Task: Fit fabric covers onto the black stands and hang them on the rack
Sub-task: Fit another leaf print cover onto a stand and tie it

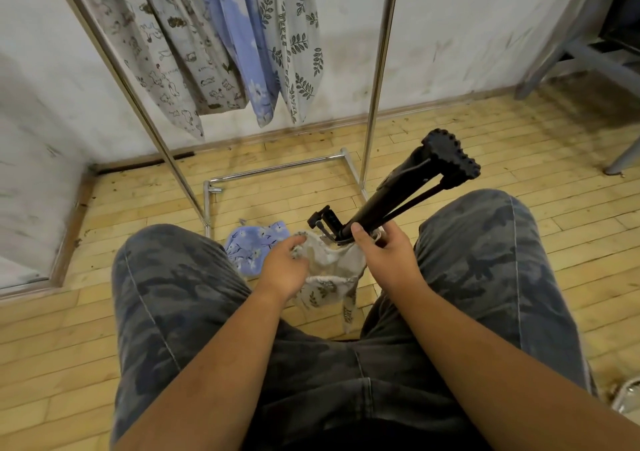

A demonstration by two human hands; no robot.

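Observation:
A folded black stand (pixel 408 194) points up and away between my knees, its rubber feet at the far end. My right hand (pixel 384 253) grips its lower shaft, where the phone clamp end enters a white leaf-print fabric cover (pixel 329 277). My left hand (pixel 287 263) pinches the rim of that cover and holds its mouth apart. The cover hangs down between my legs. A blue floral cover (pixel 256 242) lies on the floor just beyond my left knee. Three covered stands (pixel 221 52) hang on the metal rack (pixel 377 79) ahead.
The rack's chrome base bars (pixel 277 170) lie on the wooden floor just beyond the stand. A white wall runs behind the rack. A grey metal frame (pixel 581 48) stands at the right. My camouflage-trousered legs fill the foreground.

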